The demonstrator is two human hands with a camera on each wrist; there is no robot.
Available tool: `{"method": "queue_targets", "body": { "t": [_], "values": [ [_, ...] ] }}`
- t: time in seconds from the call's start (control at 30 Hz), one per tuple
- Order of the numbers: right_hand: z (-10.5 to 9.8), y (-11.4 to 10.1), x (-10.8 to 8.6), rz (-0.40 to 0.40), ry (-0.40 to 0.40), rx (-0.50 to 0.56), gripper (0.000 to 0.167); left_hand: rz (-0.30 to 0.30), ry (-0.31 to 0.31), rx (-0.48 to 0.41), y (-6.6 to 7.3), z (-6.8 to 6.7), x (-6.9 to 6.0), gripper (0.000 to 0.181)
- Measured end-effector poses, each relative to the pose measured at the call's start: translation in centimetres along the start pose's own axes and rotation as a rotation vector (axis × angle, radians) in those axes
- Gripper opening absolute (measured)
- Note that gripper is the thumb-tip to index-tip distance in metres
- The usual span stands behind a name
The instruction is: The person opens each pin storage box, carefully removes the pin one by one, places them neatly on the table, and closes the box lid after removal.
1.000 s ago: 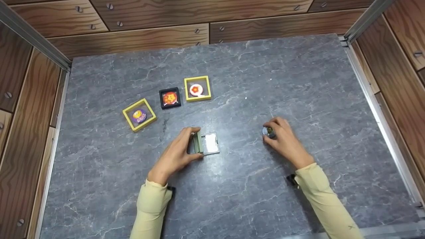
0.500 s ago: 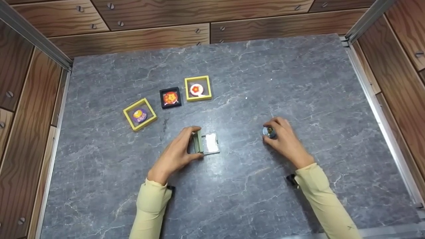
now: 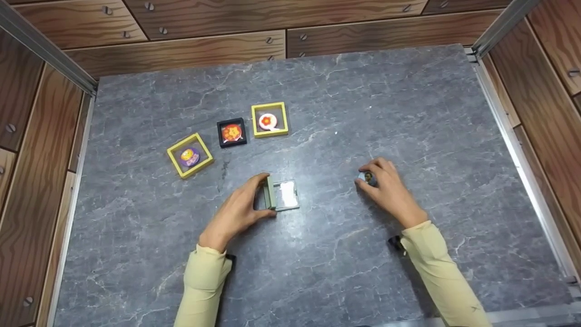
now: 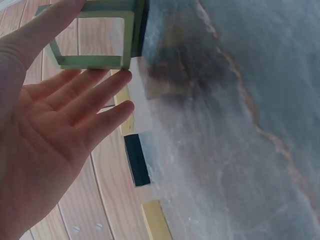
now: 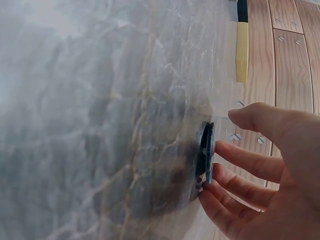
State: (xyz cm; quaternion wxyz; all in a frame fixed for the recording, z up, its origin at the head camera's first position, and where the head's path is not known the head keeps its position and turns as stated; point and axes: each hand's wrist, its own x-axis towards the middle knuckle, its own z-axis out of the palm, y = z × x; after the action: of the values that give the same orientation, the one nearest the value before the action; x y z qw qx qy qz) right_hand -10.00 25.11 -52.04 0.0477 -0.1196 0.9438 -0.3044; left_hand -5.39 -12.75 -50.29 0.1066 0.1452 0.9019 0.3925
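Note:
My left hand (image 3: 233, 213) grips a small green display frame (image 3: 270, 193) between thumb and fingers. One half of the frame stands upright; the other lies flat with a shiny clear film reflecting light. In the left wrist view the upright green frame (image 4: 95, 62) shows a see-through window. To the right, my right hand (image 3: 388, 188) is at a round blue badge (image 3: 368, 177) bearing a dark figure. The right wrist view shows this badge (image 5: 208, 155) edge-on near the tabletop, slightly tilted, with fingertips touching it and the thumb a little apart.
Behind my left hand are a yellow frame (image 3: 184, 175) with a purple badge, a black frame (image 3: 233, 144) with an orange badge, and a yellow frame (image 3: 271, 134) with a white badge. Wood-patterned walls (image 3: 204, 52) border the grey marbled table (image 3: 317, 272).
My right thumb has shifted slightly up and left along the badge's edge. My left hand keeps its grip on the green frame almost unmoved.

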Motion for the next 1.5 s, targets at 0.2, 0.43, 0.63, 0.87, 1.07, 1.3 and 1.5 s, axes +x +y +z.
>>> {"method": "queue_targets", "body": {
  "t": [0.2, 0.43, 0.63, 0.87, 1.07, 1.3, 1.5],
  "values": [
    [-0.1, -0.3, 0.1, 0.014, -0.008, -0.004, 0.032, -0.009, 0.001, -0.007, -0.2, 0.0, 0.0, 0.085],
    [-0.4, -0.5, 0.2, 0.049, -0.051, 0.007, 0.033, -0.005, 0.003, 0.001, -0.3, 0.1, 0.0, 0.084],
    [-0.4, -0.8, 0.5, 0.068, -0.079, 0.015, 0.034, -0.007, -0.004, 0.0, -0.5, 0.2, 0.1, 0.082],
    [-0.3, -1.4, 1.1, 0.07, -0.094, 0.016, 0.035, -0.011, -0.019, 0.008, -0.6, 0.2, 0.1, 0.083],
    [0.0, -1.9, 1.8, 0.037, -0.049, 0.008, 0.033, 0.022, -0.004, 0.011, -0.4, 0.3, 0.2, 0.082],
    [0.8, -2.4, 2.5, 0.012, -0.03, 0.025, 0.029, 0.024, -0.005, 0.027, -0.1, 0.4, 0.3, 0.083],
    [1.7, -4.0, 2.9, -0.01, -0.025, 0.044, 0.027, 0.011, -0.016, 0.046, 0.1, 0.4, 0.6, 0.084]
  ]
}}
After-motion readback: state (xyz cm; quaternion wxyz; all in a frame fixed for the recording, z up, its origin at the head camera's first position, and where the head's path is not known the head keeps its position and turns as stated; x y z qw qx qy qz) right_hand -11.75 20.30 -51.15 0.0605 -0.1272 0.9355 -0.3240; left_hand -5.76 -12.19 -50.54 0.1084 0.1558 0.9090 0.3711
